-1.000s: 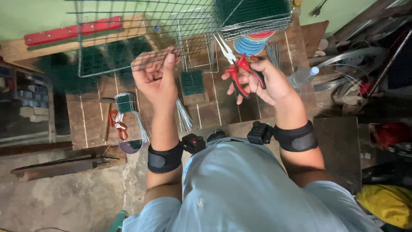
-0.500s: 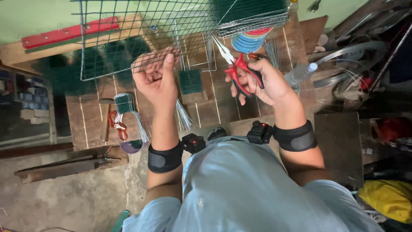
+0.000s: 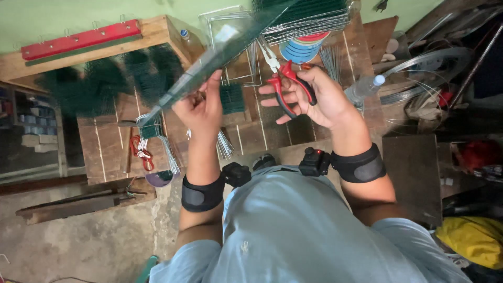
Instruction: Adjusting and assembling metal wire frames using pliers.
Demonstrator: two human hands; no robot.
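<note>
My left hand (image 3: pixel 201 107) grips the edge of a green wire mesh panel (image 3: pixel 220 57), which is tilted almost edge-on and runs up to the right above the wooden workbench (image 3: pixel 110 147). My right hand (image 3: pixel 319 97) holds red-handled pliers (image 3: pixel 285 86) with the jaws pointing up-left toward the mesh. Both wrists wear black bands. A bundle of short straight wires (image 3: pixel 224 144) lies on the bench just below my left hand.
A stack of green mesh panels (image 3: pixel 306 18) sits at the back right, above a blue-and-red round reel (image 3: pixel 301 47). A second pair of red pliers (image 3: pixel 141 154) and a wire bundle lie at the bench's left. Coiled wire (image 3: pixel 429 73) and a plastic bottle (image 3: pixel 364 89) are at right.
The mesh panel has swung from lying flat, facing the camera, to nearly edge-on. My left hand has shifted its grip on the panel's edge; my right hand keeps the pliers beside it.
</note>
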